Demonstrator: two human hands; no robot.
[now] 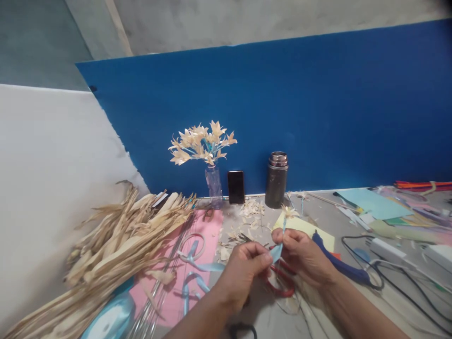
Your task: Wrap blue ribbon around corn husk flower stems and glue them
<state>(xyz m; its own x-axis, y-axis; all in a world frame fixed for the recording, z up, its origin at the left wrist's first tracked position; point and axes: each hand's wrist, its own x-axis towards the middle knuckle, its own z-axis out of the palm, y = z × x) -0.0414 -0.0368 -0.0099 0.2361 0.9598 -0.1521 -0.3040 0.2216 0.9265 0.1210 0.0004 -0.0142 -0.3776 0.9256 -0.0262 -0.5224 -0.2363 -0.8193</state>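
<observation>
My right hand pinches the blue-wrapped stem of a pale corn-husk flower, which stands upright above the fingers. Just to its left, my left hand is closed on a light blue ribbon, stretched between the two hands at the stem. From the left hand the ribbon trails off toward the pink sheet. Below both hands lie red-handled scissors, partly covered by the fingers. A blue glue gun rests right beside my right wrist.
Dried corn husks are heaped at the left, beside a blue ribbon roll and metal wires on a pink sheet. Behind stand a vase of husk flowers, a phone and a flask. Cables cross the right side.
</observation>
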